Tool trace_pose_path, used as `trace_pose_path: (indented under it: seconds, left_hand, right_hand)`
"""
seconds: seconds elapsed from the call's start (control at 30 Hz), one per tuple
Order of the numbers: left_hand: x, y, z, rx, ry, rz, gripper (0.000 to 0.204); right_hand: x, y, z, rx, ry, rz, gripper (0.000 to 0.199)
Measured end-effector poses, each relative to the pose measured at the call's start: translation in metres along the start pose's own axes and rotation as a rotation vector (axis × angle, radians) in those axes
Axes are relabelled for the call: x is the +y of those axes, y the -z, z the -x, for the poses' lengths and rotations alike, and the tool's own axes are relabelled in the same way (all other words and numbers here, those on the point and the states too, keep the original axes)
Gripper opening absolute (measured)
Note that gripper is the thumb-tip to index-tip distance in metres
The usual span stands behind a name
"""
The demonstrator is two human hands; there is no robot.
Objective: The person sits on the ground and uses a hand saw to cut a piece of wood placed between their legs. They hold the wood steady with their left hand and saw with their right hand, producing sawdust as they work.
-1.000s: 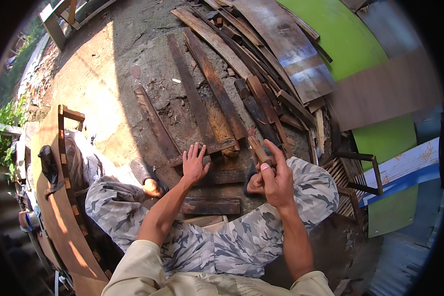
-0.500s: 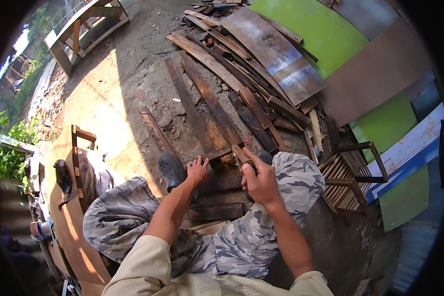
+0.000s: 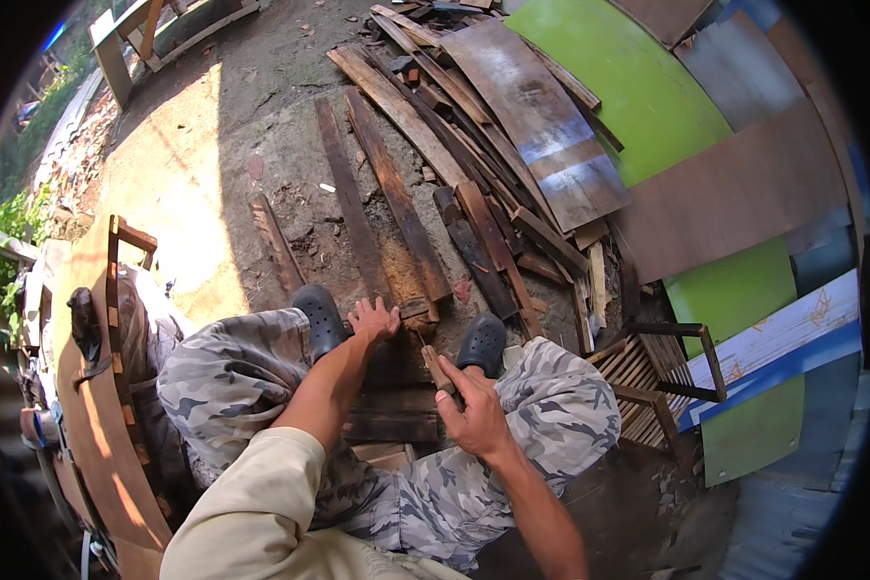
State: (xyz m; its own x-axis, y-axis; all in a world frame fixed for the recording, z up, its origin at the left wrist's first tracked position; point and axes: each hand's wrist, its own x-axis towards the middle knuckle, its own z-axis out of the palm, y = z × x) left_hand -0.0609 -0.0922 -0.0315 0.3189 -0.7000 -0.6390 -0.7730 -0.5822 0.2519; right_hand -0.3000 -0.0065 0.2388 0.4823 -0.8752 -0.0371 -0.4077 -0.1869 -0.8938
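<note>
My left hand (image 3: pixel 373 320) lies palm down with its fingers spread, at the near end of a long dark plank (image 3: pixel 355 208). My right hand (image 3: pixel 476 418) is closed round the wooden handle of a thin-bladed tool (image 3: pixel 435 367). Its narrow blade points away from me toward the plank ends; its exact kind is unclear. A second long plank (image 3: pixel 394 198), reddish brown, runs alongside to the right. Between my shoes sit dark wood pieces (image 3: pixel 391 425), partly hidden by my left forearm. A shorter plank (image 3: pixel 278 244) lies left of the long ones.
A heap of old boards (image 3: pixel 493 155) and a metal-looking sheet (image 3: pixel 541 126) spread over the ground ahead right. Green and brown panels (image 3: pixel 735 184) lie beyond. A slatted wooden frame (image 3: pixel 657 377) stands by my right knee. Curved brown furniture (image 3: pixel 97 406) is at my left.
My right hand has drawn the tool back toward me, away from the plank ends, and its thin blade now shows. My left hand stays near the plank end. The whole view has shifted slightly.
</note>
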Motion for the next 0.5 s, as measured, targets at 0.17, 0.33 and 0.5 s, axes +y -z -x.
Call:
trace_pose_path:
  seconds: [0.17, 0.33, 0.5]
  left_hand:
    - [-0.008, -0.023, -0.007, 0.069, 0.09, 0.069, 0.076]
    - [-0.005, -0.025, -0.015, 0.001, 0.146, 0.174, 0.075]
    - [0.002, -0.018, -0.005, -0.058, 0.201, 0.171, 0.073]
  right_hand:
    - [-0.004, -0.009, 0.008, -0.057, -0.065, -0.076, 0.054]
    - [-0.005, -0.005, 0.015, -0.127, -0.11, -0.04, 0.056]
    - [-0.004, -0.022, 0.038, -0.147, -0.179, -0.083, 0.066]
